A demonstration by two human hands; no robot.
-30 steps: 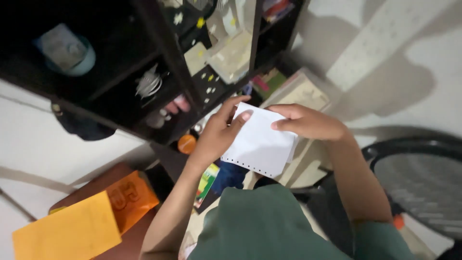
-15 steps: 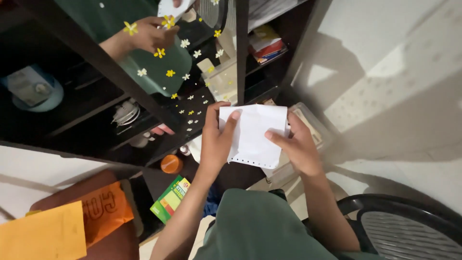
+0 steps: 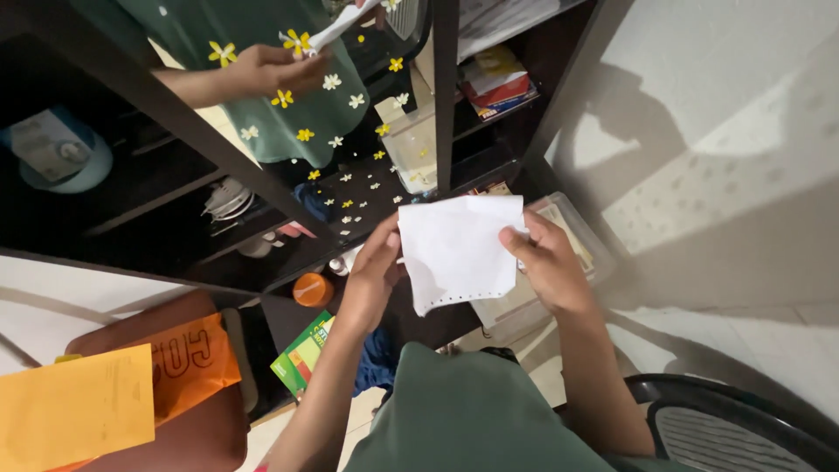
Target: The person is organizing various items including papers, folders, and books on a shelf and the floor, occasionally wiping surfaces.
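Observation:
A white sheet of paper with a row of punched holes along its lower edge is held up in front of me by both hands. My left hand grips its left edge from behind, the fingers mostly hidden by the sheet. My right hand pinches the right edge. The paper is slightly creased and folded. It hangs in front of a dark shelf unit with a mirror panel that reflects my green shirt, my hand and the paper.
Orange envelopes lie on a brown stool at lower left. A green box and an orange lid sit low by the shelf. A clear plastic bin is behind my right hand. A black chair stands at lower right.
My left thumb has slipped from the front of the paper to behind its left edge. The sheet has opened out wider and its lower left corner now hangs free.

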